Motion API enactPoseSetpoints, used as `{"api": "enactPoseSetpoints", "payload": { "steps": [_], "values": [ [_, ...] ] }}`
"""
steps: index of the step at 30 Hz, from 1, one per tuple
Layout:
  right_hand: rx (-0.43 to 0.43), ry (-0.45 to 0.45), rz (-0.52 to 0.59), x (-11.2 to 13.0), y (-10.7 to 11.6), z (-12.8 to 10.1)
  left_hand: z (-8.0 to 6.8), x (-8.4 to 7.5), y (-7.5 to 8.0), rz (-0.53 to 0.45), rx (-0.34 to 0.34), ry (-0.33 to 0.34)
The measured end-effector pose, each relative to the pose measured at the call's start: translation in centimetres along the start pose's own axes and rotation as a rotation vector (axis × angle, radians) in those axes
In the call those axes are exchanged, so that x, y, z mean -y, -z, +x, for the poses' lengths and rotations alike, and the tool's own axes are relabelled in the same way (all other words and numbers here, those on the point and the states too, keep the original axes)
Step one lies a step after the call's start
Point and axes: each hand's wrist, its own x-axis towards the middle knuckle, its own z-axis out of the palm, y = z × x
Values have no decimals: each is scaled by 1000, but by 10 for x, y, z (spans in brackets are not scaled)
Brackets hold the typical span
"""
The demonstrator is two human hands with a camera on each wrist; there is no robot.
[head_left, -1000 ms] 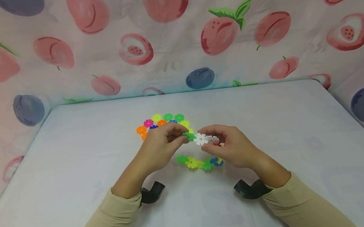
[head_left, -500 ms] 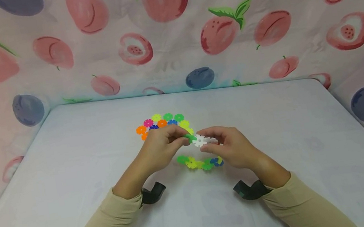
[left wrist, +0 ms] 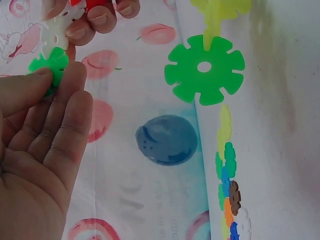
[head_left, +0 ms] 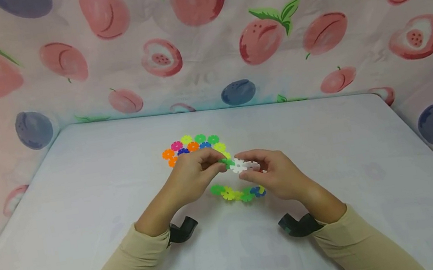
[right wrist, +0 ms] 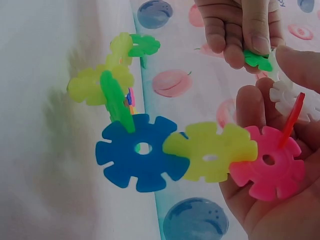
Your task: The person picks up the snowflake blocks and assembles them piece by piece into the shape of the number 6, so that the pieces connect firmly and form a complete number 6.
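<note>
The chain (head_left: 246, 195) of notched discs is at the middle of the table, between the hands and curving below them. The left hand (head_left: 189, 177) pinches a green disc (head_left: 227, 163) between thumb and forefinger; the right hand (head_left: 275, 173) holds a white disc (head_left: 238, 166) between thumb and fingers. Those two discs meet, though I cannot tell whether they are slotted together.

Beyond the left hand, a pile (head_left: 193, 146) of colored discs lies on the table (head_left: 328, 145), whose top is white. A fruit-print cloth (head_left: 206, 70) rises behind it and at both sides.

The right wrist view shows a red disc (right wrist: 294, 120), a pink disc (right wrist: 268, 162), a yellow disc (right wrist: 212, 150) and a blue disc (right wrist: 142, 152) in line, mostly hidden from the head by the right hand. The left wrist view shows a brown disc (left wrist: 235, 198) in the pile, which the head view hides.

The far edge stands a little beyond the pile; broad stretches of white top separate both forearms from the side edges.
</note>
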Motion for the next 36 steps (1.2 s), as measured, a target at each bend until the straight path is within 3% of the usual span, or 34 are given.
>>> {"api": "enactPoseSetpoints", "payload": {
  "steps": [36],
  "values": [
    [-23,-51,-44,0,-1,0,1,-1,-2,24,-10,-5]
  ]
}}
